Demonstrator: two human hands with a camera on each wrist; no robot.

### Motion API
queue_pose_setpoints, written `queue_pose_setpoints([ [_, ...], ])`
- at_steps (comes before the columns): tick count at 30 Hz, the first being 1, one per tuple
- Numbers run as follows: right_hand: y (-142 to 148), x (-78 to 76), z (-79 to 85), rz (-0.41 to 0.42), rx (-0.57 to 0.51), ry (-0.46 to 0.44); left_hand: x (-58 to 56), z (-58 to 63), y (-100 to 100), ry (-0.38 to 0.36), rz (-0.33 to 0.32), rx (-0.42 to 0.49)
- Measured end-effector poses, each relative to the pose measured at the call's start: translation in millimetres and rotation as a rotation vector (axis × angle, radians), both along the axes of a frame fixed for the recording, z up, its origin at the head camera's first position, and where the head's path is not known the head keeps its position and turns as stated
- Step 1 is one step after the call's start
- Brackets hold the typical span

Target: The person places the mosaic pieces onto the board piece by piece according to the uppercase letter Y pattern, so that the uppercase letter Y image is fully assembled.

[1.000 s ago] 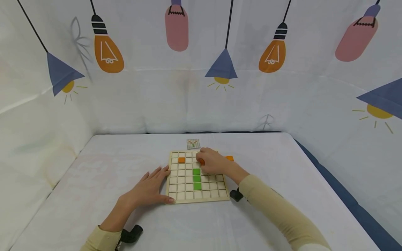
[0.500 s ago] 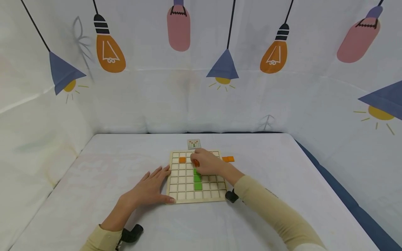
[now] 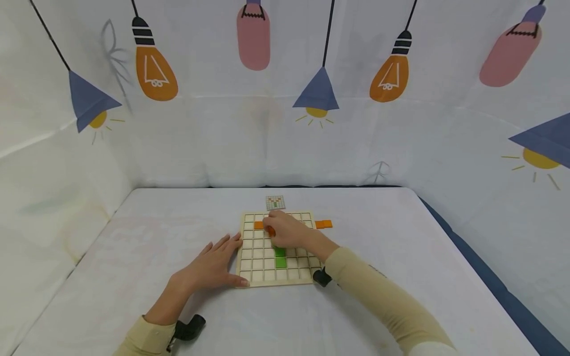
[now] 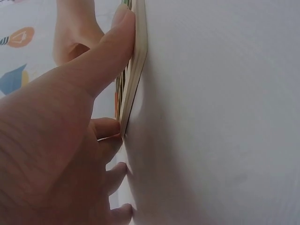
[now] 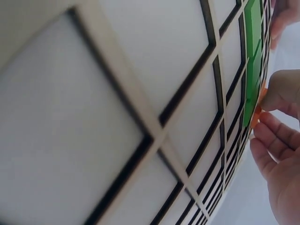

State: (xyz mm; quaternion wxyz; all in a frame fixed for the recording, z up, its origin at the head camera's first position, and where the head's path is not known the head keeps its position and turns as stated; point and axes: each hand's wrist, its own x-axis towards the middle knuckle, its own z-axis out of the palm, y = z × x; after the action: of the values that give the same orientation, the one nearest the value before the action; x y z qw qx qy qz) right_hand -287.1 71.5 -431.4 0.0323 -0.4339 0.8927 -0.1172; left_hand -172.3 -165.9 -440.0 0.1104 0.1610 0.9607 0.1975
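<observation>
gridded board (image 3: 258,254) on a white table (image 3: 276,311), lamp-printed cloth (image 3: 231,133) behind.

Matt wooden board (image 3: 258,254), smooth green tiles (image 3: 280,262), creased cloth-like backdrop (image 3: 231,141)

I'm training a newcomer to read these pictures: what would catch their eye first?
Probably the orange bulbs printed on the backdrop behind the table. Next, the gridded board on the table, green tiles near its middle. Over it, the right hand pinches an orange piece.

Gridded board (image 5: 158,136), orange tile (image 5: 256,116) in right hand (image 5: 284,161)
</observation>
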Motion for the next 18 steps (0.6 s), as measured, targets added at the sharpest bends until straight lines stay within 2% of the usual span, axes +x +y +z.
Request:
queue_pose_setpoints([
  [10,-8.3,1.6,-2.5,-0.067,0.070,-0.022,-0.2,2.3,1.8,0.003,0.004,0.004],
  [13,-7.6,2.3,-3.2,-0.062,0.070,-0.006,-0.1,2.4,1.7,0.005,0.003,0.010],
  [18,-5.7,4.4,-2.7,-0.004,0.058,0.060,-0.3,0.7,0.8,0.005,0.002,0.014],
])
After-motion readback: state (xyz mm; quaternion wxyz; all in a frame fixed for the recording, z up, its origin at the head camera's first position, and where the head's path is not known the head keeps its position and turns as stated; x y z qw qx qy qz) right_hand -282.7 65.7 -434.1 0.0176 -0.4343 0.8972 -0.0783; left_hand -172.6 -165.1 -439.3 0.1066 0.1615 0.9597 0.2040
